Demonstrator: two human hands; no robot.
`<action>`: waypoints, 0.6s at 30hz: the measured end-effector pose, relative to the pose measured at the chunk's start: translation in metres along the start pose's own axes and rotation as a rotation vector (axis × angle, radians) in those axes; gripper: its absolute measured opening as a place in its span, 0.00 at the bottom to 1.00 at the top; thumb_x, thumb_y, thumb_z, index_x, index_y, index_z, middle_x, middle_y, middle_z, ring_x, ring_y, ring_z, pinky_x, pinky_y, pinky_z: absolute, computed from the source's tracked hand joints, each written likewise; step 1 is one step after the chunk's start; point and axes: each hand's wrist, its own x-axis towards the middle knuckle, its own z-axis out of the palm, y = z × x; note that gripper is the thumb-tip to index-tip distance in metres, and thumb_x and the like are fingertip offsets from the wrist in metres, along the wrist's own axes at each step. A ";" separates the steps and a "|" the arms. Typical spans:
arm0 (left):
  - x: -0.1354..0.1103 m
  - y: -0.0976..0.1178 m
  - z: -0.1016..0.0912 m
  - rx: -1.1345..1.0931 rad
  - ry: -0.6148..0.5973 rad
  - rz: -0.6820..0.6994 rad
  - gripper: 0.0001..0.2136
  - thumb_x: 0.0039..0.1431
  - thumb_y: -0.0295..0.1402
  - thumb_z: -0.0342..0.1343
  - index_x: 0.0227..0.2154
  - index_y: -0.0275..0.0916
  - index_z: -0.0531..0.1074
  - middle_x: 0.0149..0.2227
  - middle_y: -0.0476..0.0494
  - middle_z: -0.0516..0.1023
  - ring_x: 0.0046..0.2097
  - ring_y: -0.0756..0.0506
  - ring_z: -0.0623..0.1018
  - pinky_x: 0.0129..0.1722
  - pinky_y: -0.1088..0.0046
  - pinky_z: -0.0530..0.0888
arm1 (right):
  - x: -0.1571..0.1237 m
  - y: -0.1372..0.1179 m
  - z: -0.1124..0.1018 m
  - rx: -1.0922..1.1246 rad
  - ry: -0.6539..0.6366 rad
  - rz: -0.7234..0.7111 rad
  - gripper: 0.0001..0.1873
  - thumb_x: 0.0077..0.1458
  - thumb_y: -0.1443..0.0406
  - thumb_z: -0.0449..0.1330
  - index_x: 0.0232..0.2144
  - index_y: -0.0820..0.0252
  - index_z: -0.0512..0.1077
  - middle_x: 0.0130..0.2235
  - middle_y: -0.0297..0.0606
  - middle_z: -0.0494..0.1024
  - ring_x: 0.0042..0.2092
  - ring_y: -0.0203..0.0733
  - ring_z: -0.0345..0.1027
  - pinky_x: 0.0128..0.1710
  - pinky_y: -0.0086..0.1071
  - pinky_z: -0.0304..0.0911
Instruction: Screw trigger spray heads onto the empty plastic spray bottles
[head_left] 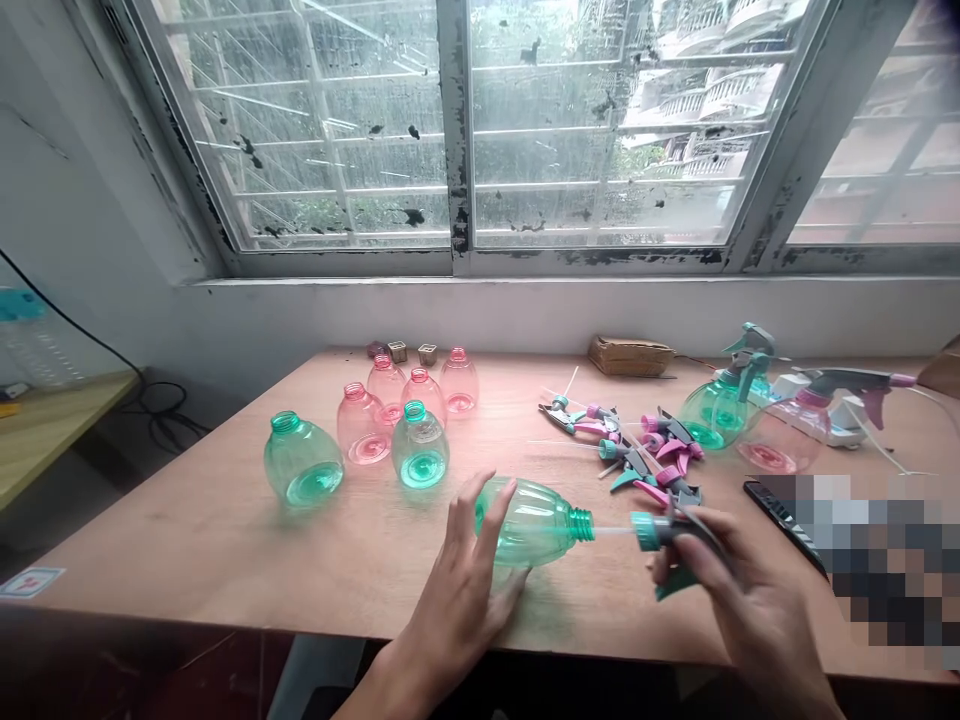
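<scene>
A clear green spray bottle body (532, 522) lies on its side above the table's front part, its threaded neck facing right. My left hand (476, 560) is wrapped around its base end. In my right hand (731, 580) is a grey and green spray trigger head (652, 532), gripped by its body. The trigger head's thin clear tube (613, 531) reaches to the bottle's neck, and its far end seems to be inside. A gap remains between the green collar and the neck. Beyond my right hand lies a pile of loose pink, green and grey trigger heads (637, 450).
Several open pink bottles (364, 425) and green bottles (304, 465) stand at the left. At the right are a green bottle (712, 410) and a pink bottle (787, 435) with heads on, a power strip (840, 425) and a black remote (784, 525). A brown box (630, 357) sits behind.
</scene>
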 end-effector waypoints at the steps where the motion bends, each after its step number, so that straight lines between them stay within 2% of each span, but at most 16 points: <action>1: -0.001 0.002 0.000 -0.025 -0.005 -0.019 0.39 0.64 0.26 0.58 0.71 0.51 0.43 0.71 0.35 0.44 0.72 0.32 0.51 0.68 0.47 0.60 | 0.001 0.004 0.002 0.005 -0.103 0.063 0.18 0.59 0.50 0.64 0.44 0.54 0.73 0.24 0.33 0.81 0.28 0.47 0.76 0.33 0.38 0.73; 4: -0.004 0.004 -0.001 -0.178 -0.049 -0.095 0.41 0.61 0.30 0.65 0.70 0.55 0.48 0.74 0.39 0.36 0.74 0.29 0.42 0.69 0.43 0.55 | 0.003 0.010 0.008 0.063 -0.383 0.231 0.21 0.56 0.51 0.67 0.47 0.55 0.73 0.30 0.35 0.83 0.35 0.49 0.78 0.39 0.37 0.75; 6: -0.003 0.003 -0.001 -0.447 -0.060 -0.219 0.44 0.58 0.35 0.68 0.70 0.55 0.47 0.74 0.39 0.39 0.74 0.29 0.44 0.70 0.43 0.54 | 0.006 0.012 0.008 0.062 -0.486 0.282 0.22 0.54 0.53 0.70 0.47 0.55 0.73 0.33 0.35 0.82 0.37 0.48 0.77 0.39 0.36 0.75; 9: 0.000 -0.001 0.000 -0.923 -0.054 -0.423 0.46 0.59 0.42 0.66 0.71 0.48 0.41 0.73 0.33 0.49 0.73 0.30 0.53 0.69 0.44 0.58 | 0.009 0.013 0.008 0.081 -0.496 0.345 0.21 0.49 0.56 0.74 0.40 0.55 0.72 0.33 0.32 0.79 0.36 0.45 0.75 0.36 0.34 0.75; 11: 0.003 -0.003 -0.002 -1.067 -0.099 -0.449 0.42 0.61 0.43 0.64 0.71 0.44 0.47 0.72 0.32 0.53 0.71 0.29 0.58 0.68 0.46 0.61 | 0.009 0.013 0.008 0.161 -0.450 0.426 0.22 0.47 0.55 0.75 0.39 0.54 0.71 0.33 0.31 0.77 0.37 0.46 0.74 0.36 0.36 0.76; 14: 0.006 -0.004 -0.007 -0.995 -0.174 -0.366 0.32 0.64 0.42 0.61 0.68 0.44 0.59 0.72 0.39 0.57 0.71 0.32 0.58 0.71 0.51 0.58 | 0.008 0.012 0.010 0.219 -0.379 0.471 0.24 0.47 0.53 0.75 0.41 0.53 0.70 0.33 0.31 0.77 0.39 0.48 0.74 0.38 0.40 0.77; 18: 0.002 -0.001 -0.009 -0.670 -0.138 -0.365 0.30 0.64 0.42 0.61 0.66 0.46 0.63 0.74 0.43 0.50 0.74 0.34 0.48 0.73 0.52 0.47 | 0.008 0.012 0.008 0.149 -0.409 0.375 0.23 0.50 0.53 0.73 0.44 0.55 0.72 0.36 0.33 0.77 0.39 0.47 0.74 0.38 0.37 0.75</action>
